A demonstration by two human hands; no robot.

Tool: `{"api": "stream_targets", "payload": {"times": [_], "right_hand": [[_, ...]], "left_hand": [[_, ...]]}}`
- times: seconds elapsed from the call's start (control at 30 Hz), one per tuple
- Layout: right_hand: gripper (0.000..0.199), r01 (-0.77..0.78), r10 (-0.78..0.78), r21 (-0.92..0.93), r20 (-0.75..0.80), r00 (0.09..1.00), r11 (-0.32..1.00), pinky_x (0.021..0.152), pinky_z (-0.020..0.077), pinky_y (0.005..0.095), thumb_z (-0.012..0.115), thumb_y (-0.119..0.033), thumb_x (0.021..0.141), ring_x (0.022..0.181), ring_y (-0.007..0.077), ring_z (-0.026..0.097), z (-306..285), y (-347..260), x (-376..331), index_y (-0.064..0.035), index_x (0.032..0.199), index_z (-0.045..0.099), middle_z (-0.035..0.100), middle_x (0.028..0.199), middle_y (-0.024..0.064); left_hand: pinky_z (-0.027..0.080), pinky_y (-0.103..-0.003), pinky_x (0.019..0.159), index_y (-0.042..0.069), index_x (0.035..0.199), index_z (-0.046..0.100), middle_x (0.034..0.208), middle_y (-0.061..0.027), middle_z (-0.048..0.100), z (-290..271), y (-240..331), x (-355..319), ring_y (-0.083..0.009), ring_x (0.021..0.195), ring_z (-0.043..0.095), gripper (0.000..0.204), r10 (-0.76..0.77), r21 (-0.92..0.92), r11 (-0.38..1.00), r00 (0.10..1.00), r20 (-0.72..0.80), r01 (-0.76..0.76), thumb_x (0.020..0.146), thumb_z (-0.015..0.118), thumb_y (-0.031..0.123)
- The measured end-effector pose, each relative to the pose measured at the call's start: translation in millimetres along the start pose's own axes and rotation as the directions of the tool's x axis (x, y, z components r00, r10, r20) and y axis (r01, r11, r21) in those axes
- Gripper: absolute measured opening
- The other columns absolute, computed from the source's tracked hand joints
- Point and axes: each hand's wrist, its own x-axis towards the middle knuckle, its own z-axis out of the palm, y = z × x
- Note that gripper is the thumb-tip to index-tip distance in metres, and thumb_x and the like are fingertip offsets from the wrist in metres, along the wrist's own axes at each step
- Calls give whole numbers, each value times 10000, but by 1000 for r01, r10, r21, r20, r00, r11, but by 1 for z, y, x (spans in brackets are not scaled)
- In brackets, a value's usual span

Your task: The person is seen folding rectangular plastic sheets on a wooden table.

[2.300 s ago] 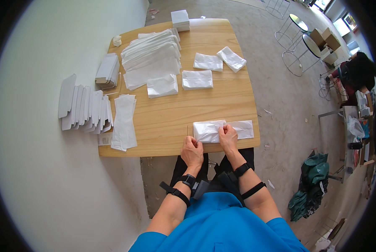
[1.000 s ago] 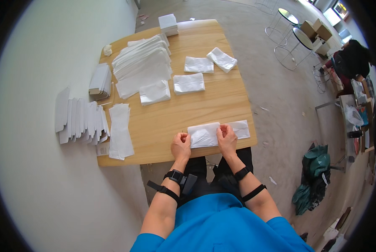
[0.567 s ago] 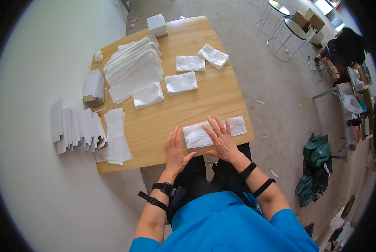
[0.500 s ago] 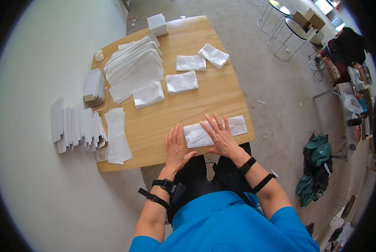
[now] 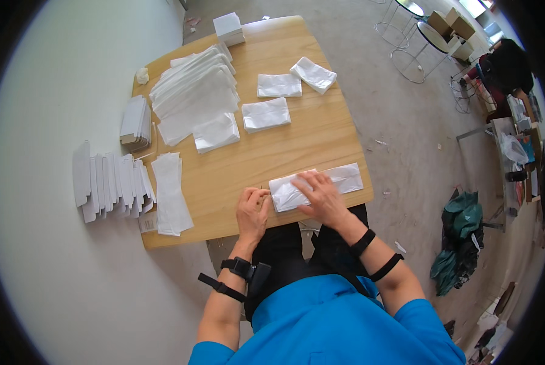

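Observation:
A folded, slightly shiny white sheet (image 5: pixel 286 193) lies along the front right edge of the wooden table, a flat strip of it reaching right. My right hand (image 5: pixel 322 199) rests on it, fingers spread and laid over its middle. Beside the sheet's left end, my left hand (image 5: pixel 252 213) is closed, its fingers curled and the tips drawn together at the edge. Whether any of the sheet is pinched there I cannot make out. Both forearms carry black straps, and a small black device sits on the left one.
Folded white packets (image 5: pixel 266 114) lie farther back, next to a spread pile of white sheets (image 5: pixel 193 91). Flat white cartons (image 5: pixel 111 182) stand along the left wall; long white strips (image 5: pixel 171 194) lie beside them. Dark green bags (image 5: pixel 461 225) rest on the floor; another person (image 5: pixel 506 73) is far right.
My left hand has gone from flat, outstretched fingers to curled ones at the sheet's left end. My right hand's fingers have drawn together somewhat and lowered onto the sheet.

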Motion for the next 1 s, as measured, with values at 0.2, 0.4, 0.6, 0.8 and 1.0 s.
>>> {"api": "stream_targets", "payload": {"times": [0.2, 0.4, 0.6, 0.8, 1.0], "right_hand": [[345, 22, -14, 204, -42, 999, 979, 709, 469, 364, 700, -154, 678, 818, 258, 546, 31, -47, -1, -75, 990, 576, 537, 836, 70], [367, 33, -60, 205, 125, 990, 978, 698, 487, 367, 708, -213, 726, 803, 276, 586, 39, -50, -26, -62, 1023, 555, 576, 786, 90], [271, -156, 111, 396, 135, 985, 905, 675, 514, 401, 690, -286, 794, 786, 313, 633, 39, -60, -20, -47, 900, 617, 610, 796, 120], [133, -156, 70, 437, 207, 976, 886, 653, 514, 400, 656, -204, 822, 748, 317, 627, 34, -62, -38, -79, 854, 627, 603, 812, 98], [94, -142, 252, 376, -261, 932, 916, 628, 496, 399, 626, -39, 792, 719, 324, 605, 27, -31, -16, -39, 883, 605, 576, 864, 133]], "left_hand": [[479, -319, 646, 59, 847, 696, 778, -56, 594, 15, -9, 31, -201, 670, 586, 96, -75, -152, 983, 981, 180, 103, 782, 700, 129], [485, -315, 669, 87, 845, 707, 797, -50, 600, 23, -21, 32, -196, 730, 617, 80, -106, -124, 982, 961, 254, 141, 771, 713, 116], [482, -311, 661, 103, 837, 712, 791, -42, 596, 24, -22, 34, -184, 718, 616, 67, -97, -112, 985, 961, 260, 129, 775, 715, 126], [477, -309, 639, 108, 873, 713, 790, -46, 591, 24, -26, 31, -179, 700, 606, 100, -112, -104, 984, 958, 265, 144, 776, 709, 128], [472, -316, 602, 57, 940, 597, 779, -60, 568, 8, -7, 1, -179, 663, 577, 240, -176, -195, 962, 980, 91, 191, 769, 721, 171]]}}
